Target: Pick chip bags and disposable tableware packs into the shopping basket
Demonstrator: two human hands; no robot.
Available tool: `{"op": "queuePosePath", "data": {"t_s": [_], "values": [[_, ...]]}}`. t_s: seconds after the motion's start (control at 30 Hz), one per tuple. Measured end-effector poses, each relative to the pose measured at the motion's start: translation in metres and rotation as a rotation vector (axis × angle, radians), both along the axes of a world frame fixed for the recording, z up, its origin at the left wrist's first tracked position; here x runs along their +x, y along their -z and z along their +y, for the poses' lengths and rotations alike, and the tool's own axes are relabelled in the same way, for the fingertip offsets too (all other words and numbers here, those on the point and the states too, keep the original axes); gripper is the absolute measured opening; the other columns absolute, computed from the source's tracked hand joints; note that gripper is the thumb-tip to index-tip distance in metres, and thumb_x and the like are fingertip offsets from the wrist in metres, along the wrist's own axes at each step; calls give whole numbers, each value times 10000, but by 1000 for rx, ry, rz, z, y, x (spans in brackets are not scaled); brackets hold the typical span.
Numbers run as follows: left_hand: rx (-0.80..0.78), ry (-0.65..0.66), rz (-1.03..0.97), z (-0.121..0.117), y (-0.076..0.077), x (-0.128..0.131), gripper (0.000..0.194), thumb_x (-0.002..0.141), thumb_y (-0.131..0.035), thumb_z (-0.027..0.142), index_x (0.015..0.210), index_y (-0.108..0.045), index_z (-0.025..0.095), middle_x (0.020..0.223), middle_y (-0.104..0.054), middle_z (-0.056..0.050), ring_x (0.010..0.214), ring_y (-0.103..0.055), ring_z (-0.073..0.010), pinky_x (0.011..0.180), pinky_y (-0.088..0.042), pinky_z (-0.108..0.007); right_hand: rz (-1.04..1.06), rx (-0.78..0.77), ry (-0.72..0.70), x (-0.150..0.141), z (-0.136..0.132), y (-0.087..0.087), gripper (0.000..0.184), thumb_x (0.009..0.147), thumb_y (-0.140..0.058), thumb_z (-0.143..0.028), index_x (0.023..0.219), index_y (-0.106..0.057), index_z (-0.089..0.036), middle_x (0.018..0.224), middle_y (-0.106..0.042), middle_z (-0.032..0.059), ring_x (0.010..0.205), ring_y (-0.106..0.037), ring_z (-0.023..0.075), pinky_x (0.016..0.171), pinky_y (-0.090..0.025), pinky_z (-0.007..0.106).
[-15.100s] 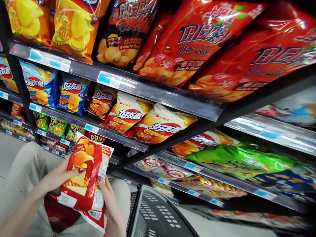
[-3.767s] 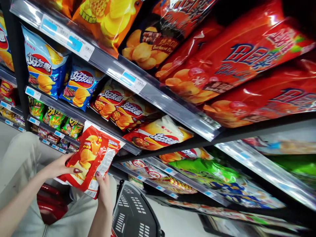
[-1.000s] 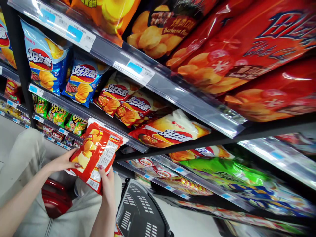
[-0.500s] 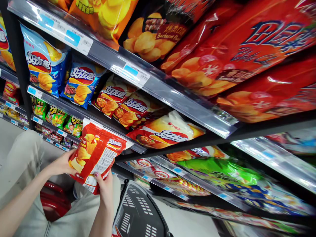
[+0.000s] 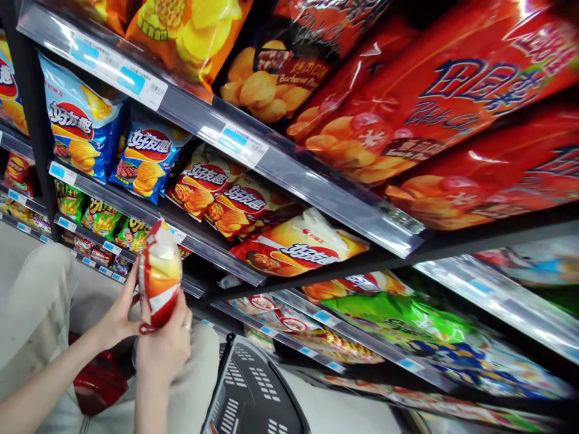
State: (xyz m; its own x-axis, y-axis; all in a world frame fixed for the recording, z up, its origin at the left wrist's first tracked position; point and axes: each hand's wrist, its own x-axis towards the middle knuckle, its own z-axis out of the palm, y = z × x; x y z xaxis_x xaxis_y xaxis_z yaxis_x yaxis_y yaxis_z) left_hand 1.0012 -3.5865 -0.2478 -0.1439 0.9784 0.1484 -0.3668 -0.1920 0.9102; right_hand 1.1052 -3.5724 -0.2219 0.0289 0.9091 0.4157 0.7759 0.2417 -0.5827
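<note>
A red, orange and white bag of potato chips (image 5: 161, 274) is held up between my two hands, its narrow side edge facing me. My left hand (image 5: 118, 316) grips it from the left, fingers behind it and thumb low near its bottom corner. My right hand (image 5: 166, 337) closes round the lower right part, a ring showing on one finger. The bag's printed faces are turned mostly out of sight. Just beyond it stands a shelf with red chip bags (image 5: 199, 181) and blue chip bags (image 5: 145, 154).
A black shopping basket (image 5: 256, 386) stands on the floor at my right knee. A red glossy object (image 5: 97, 380) lies between my legs. Overhead, a shelf edge (image 5: 217, 132) with price tags juts out under large red chip bags (image 5: 434, 114). Green bags (image 5: 407, 319) lie on a lower shelf.
The chip bag has turned from its printed back to its side edge. My right hand has shifted left and rotated with it, bringing both hands closer together.
</note>
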Motion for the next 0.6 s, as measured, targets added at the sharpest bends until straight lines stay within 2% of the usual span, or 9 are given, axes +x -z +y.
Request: {"op": "queuePosePath", "data": {"t_s": [0.1,0.2,0.3,0.37,0.43,0.5,0.57,0.6], "values": [[-121,-84,-193,0,-4,-3,1245,539,-829,446,1477,-38,236,1480,-356,-159,1344,-349,-345,1129,-278,-443,-159,142,-182,-16,-17,2,560,836,-519,-279,1353,-402,-97,1177,-568,208,987,-537,340,776,-464,445],[-178,-171,-343,1,-8,-14,1125,501,-852,339,1426,-224,223,1306,-566,-145,1183,-535,-348,1016,-438,-429,-249,188,-308,-26,-30,-2,516,813,-482,-186,1318,-459,-85,1199,-569,197,944,-521,314,772,-478,451],[-198,-218,-391,2,-10,-23,934,505,-836,271,1323,-393,187,1147,-670,-113,1046,-626,-322,903,-519,-391,-266,210,-365,-29,-38,-9,385,811,-489,-184,1174,-582,-93,1183,-591,191,917,-529,309,745,-485,460],[-218,-275,-390,3,-11,-26,837,507,-823,244,1260,-464,175,1078,-703,-91,996,-651,-299,862,-534,-358,-235,203,-413,-25,-38,-16,355,822,-492,-179,1156,-594,-115,1172,-609,169,941,-538,307,767,-483,466],[-264,-330,-397,3,-11,-28,753,488,-818,224,1181,-527,177,1005,-729,-64,950,-668,-287,827,-543,-345,-116,179,-483,-16,-34,-22,340,844,-491,-162,1171,-585,-164,1126,-640,120,960,-559,268,820,-481,436],[-331,-330,-437,2,-11,-29,665,454,-811,203,1078,-580,186,923,-749,-39,899,-680,-292,789,-551,-363,81,148,-464,-1,-24,-27,297,864,-493,-159,1137,-597,-214,1068,-658,82,974,-579,226,858,-478,390],[-387,-269,-493,1,-10,-28,580,434,-789,180,986,-612,191,866,-759,-27,873,-683,-309,776,-551,-397,266,97,-318,17,-10,-26,263,861,-533,-224,1115,-600,-218,1087,-634,93,1016,-576,228,896,-463,392],[-403,-226,-515,0,-10,-28,550,431,-775,172,959,-623,192,845,-762,-25,877,-682,-320,783,-547,-413,342,38,-251,26,-2,-24,309,845,-566,-284,1145,-582,-208,1140,-606,112,1052,-564,246,916,-453,412]]}}
